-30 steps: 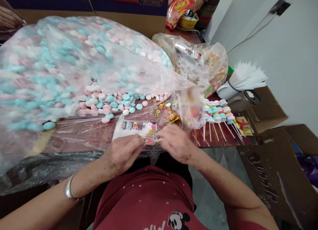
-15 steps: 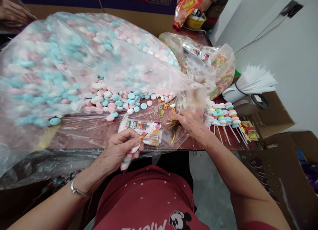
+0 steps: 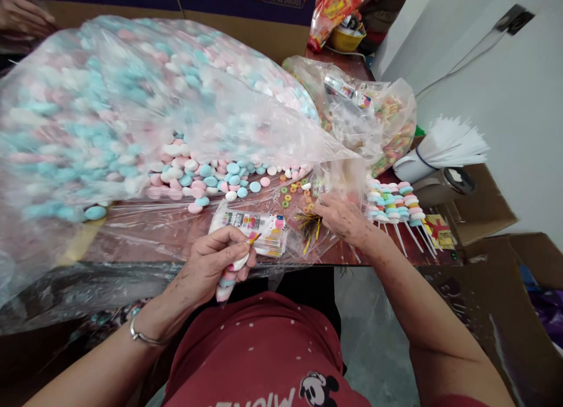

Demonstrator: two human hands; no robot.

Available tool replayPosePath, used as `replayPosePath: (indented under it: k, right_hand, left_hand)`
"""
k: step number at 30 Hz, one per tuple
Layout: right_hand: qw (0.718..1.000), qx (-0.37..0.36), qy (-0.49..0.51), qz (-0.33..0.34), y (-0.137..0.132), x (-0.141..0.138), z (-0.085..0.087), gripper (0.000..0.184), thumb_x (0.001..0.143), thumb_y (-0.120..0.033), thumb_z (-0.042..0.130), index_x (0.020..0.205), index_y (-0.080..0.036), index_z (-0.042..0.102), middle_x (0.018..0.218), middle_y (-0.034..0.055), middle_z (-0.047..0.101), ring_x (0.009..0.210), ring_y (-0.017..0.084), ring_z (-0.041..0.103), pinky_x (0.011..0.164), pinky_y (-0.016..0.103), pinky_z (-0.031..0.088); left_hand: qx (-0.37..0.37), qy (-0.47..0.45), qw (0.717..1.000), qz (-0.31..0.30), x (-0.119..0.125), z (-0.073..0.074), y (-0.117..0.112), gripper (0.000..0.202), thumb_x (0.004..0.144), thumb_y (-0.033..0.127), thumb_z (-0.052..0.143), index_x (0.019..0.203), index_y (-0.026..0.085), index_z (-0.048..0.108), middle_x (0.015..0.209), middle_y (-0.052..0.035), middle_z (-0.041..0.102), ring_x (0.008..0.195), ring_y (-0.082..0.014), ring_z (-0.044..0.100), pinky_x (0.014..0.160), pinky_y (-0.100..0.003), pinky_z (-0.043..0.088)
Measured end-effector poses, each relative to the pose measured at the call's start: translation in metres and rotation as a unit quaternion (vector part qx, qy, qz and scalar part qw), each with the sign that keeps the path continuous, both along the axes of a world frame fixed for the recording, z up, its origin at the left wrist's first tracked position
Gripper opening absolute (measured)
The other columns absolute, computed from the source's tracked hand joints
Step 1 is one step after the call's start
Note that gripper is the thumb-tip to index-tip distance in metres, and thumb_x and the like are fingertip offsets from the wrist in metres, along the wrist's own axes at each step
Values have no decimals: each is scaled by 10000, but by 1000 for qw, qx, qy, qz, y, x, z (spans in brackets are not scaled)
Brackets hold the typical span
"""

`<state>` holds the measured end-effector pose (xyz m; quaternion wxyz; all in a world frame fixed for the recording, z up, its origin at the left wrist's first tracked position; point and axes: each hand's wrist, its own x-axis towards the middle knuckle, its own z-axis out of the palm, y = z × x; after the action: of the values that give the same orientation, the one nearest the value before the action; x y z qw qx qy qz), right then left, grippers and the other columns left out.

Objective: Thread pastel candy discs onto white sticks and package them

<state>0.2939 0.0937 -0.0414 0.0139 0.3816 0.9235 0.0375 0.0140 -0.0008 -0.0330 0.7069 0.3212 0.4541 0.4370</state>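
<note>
My left hand (image 3: 224, 257) is closed around a wrapped marshmallow skewer (image 3: 226, 284), its pink, white and blue sweets inside clear plastic; the wrapper's gathered end sticks out past the thumb. My right hand (image 3: 341, 216) reaches to the table with fingertips pinched at a small heap of gold twist ties (image 3: 310, 225), apparently on one of them. Printed plastic wrappers (image 3: 259, 228) lie stacked just beyond my left hand. Small ring-shaped sweets (image 3: 290, 193) are scattered by my right fingertips. Beyond them spill loose marshmallows (image 3: 211, 181).
A huge clear bag of marshmallows (image 3: 145, 96) covers the table's left. Behind my right hand lies a bag of ring sweets (image 3: 391, 125). Finished marshmallow skewers (image 3: 396, 204) rest at right, near a mug of white sticks (image 3: 409, 163) and cardboard boxes (image 3: 488, 202). Another person's hand (image 3: 21, 14) shows top left.
My right hand has shifted slightly right at the twist ties, and some ties now stand up beneath its fingertips. My left hand keeps its hold on the wrapped skewer.
</note>
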Motion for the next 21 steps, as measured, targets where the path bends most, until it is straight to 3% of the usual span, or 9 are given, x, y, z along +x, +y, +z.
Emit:
replayPosePath:
  k: [5, 9, 12, 14, 18, 21]
  right_hand:
    - [999, 19, -18, 29, -2, 3, -4, 246, 913, -32, 434, 912, -163, 642, 909, 64, 605, 854, 184, 511, 672, 281, 337]
    - [999, 36, -24, 20, -6, 4, 8, 233, 939, -69, 430, 881, -157, 638, 869, 61, 611, 813, 181, 498, 639, 281, 322]
    - [999, 44, 1, -14, -9, 6, 20, 222, 947, -112, 438, 885, -164, 644, 828, 62, 611, 781, 183, 496, 626, 283, 324]
    - [993, 45, 85, -71, -11, 3, 24, 207, 942, -144, 459, 875, -170, 653, 803, 63, 616, 777, 186, 514, 643, 281, 350]
    - [947, 6, 287, -147, -24, -26, 21, 206, 943, -212, 451, 899, -181, 649, 804, 30, 649, 752, 157, 573, 683, 254, 424]
    - [882, -131, 425, -154, -42, -58, 16, 180, 898, -226, 481, 805, -184, 630, 687, -25, 617, 614, 109, 545, 583, 209, 414]
  left_hand:
    - [-11, -11, 1000, 5, 0, -1, -2, 249, 731, 314, 746, 709, 161, 550, 617, -11, 662, 408, -90, 511, 261, -115, 315]
    - [-5, -17, 1000, 13, 0, -3, -1, 247, 730, 302, 747, 703, 161, 546, 607, -15, 666, 400, -86, 504, 269, -110, 306]
    - [1, -27, 999, 24, 0, -1, 3, 256, 710, 296, 762, 701, 159, 546, 593, -18, 667, 392, -92, 515, 280, -113, 302]
    - [6, -43, 998, 34, 3, 2, 6, 271, 686, 282, 778, 694, 158, 538, 578, -15, 666, 387, -91, 525, 302, -116, 312]
    - [12, -87, 996, 13, 20, 6, 9, 276, 675, 278, 781, 688, 159, 532, 569, -17, 671, 383, -98, 541, 323, -125, 324]
    - [11, -105, 994, -16, 38, 4, 12, 277, 690, 304, 766, 684, 155, 533, 579, -25, 678, 386, -96, 548, 342, -143, 358]
